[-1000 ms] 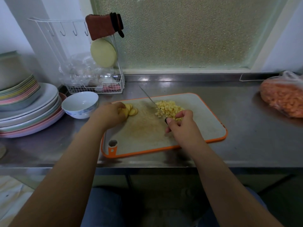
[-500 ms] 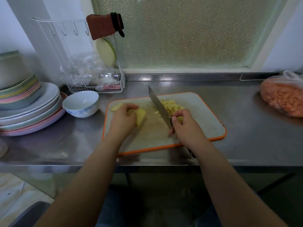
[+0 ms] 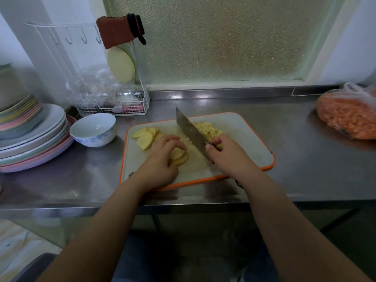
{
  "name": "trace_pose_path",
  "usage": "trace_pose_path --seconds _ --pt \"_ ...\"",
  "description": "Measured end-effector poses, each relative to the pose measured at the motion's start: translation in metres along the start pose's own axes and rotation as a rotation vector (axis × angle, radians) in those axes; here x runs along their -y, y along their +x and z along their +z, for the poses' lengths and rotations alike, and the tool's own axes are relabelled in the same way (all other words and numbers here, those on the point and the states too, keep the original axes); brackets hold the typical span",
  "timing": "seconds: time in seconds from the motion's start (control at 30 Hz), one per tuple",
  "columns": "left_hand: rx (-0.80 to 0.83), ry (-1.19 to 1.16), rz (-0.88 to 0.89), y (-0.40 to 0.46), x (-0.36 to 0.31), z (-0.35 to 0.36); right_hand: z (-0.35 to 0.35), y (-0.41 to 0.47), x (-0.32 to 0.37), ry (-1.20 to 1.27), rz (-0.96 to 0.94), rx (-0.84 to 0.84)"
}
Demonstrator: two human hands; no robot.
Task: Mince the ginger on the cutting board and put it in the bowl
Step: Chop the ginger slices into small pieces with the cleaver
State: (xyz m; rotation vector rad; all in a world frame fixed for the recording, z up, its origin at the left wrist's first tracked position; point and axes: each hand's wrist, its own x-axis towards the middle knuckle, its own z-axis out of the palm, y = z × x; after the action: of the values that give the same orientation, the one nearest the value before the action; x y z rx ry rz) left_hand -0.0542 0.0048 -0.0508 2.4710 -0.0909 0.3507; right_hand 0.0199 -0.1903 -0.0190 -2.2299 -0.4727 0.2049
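Note:
An orange-rimmed cutting board (image 3: 250, 137) lies on the steel counter. My left hand (image 3: 162, 159) holds a small stack of ginger slices (image 3: 179, 155) at the board's middle, fingers curled over them. More ginger slices (image 3: 145, 137) lie fanned at the board's far left. My right hand (image 3: 225, 153) grips the handle of a cleaver (image 3: 191, 131), whose blade slants up and away between the stack and a pile of minced ginger (image 3: 207, 129). A white bowl (image 3: 93, 130) stands left of the board and looks empty.
A stack of plates (image 3: 30, 137) fills the counter's left side. A wire rack (image 3: 114, 106) with plastic wrap stands behind the bowl. A bag of orange food (image 3: 345, 115) sits at the far right. The counter's front edge (image 3: 183, 204) runs below the board.
My left hand has carried a few ginger slices from the board's left end to its middle and set them down. The cleaver has lifted off the minced pile and now stands beside the stack.

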Motion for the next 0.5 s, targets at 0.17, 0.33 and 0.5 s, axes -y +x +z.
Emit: trace_pose_path --seconds 0.17,0.33,0.5 --pt "-0.194 0.112 -0.147 -0.008 0.001 -0.010 -0.005 0.016 0.005 -0.105 -0.029 0.080" --pt "-0.138 0.265 -0.309 -0.005 -0.008 -0.005 -0.013 0.021 0.014 -0.225 -0.107 0.143" --pt "-0.168 0.297 -0.309 -0.007 -0.020 0.012 -0.028 0.022 0.023 -0.357 -0.162 0.180"
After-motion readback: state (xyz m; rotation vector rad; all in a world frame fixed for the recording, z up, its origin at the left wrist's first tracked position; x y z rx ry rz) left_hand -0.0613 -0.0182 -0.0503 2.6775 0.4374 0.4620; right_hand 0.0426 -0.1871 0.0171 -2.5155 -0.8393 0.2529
